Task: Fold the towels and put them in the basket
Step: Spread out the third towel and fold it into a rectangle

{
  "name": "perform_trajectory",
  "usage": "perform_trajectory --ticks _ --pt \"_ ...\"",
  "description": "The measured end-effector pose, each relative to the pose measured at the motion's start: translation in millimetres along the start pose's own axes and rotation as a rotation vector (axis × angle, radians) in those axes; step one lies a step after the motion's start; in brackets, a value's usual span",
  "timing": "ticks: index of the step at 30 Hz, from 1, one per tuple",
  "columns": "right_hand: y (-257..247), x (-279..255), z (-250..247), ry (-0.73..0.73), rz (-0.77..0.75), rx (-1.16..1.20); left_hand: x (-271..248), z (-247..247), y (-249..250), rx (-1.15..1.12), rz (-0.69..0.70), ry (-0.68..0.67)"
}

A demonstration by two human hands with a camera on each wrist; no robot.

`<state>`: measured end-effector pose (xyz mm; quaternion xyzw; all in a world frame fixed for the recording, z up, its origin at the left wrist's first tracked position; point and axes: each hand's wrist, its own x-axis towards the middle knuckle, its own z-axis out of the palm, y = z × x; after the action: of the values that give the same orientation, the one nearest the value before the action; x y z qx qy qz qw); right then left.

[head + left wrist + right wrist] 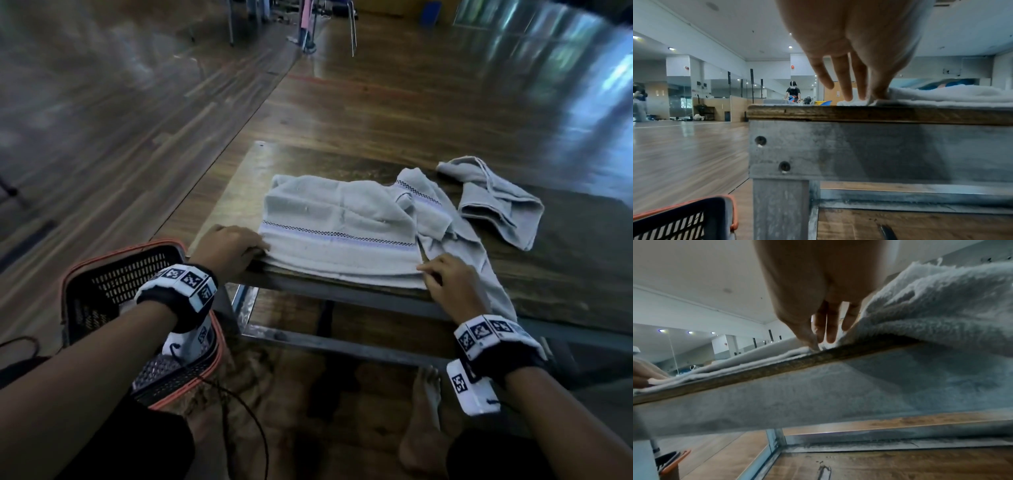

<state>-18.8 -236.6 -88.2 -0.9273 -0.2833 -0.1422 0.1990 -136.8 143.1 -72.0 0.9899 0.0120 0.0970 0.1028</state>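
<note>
**Both hands on near corners of striped towel, mid-fold**

Basket [113, 294] sits on the floor at far left, tight against the bench [342, 287] corner; probably parked there for a short drop once a towel is folded. Looks like no towel in it yet, interior only partly visible.

Left hand [227, 248]: grip pinching the near-left corner of the striped towel [339, 222], thumb against the layered edge, other fingers extended over the cloth per the left wrist view. Pinning layers flush with the bench front edge, I'd guess.

Striped towel lies doubled and flat on the bench, stripe running parallel to the near edge.

Right hand [448, 282]: grip curled onto the near-right corner, thumb and fingertips closing on the edge. Loose excess bunches past it and hangs off the bench.

Second towel [500, 205] lies crumpled farther right, apart, unfolded, untouched.
</note>
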Motion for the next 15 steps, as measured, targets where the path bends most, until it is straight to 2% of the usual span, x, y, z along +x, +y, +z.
perform_trajectory --ticks 2,4,8,12,15 --pt "5 -1 -5 0.073 -0.009 0.03 -3 -1 -1 -0.016 0.014 0.101" --pt "8 -6 -8 0.089 -0.039 0.048 -8 0 -3 -0.008 0.045 0.142" --pt "7 -24 -4 -0.063 -0.123 0.035 -19 8 -3 -0.001 0.128 0.068" --pt "12 -31 -2 -0.113 -0.181 -0.071 -27 10 -7 0.068 0.222 0.042" --pt "9 -34 3 -0.095 -0.15 -0.114 -31 13 -6 0.071 0.274 0.093"
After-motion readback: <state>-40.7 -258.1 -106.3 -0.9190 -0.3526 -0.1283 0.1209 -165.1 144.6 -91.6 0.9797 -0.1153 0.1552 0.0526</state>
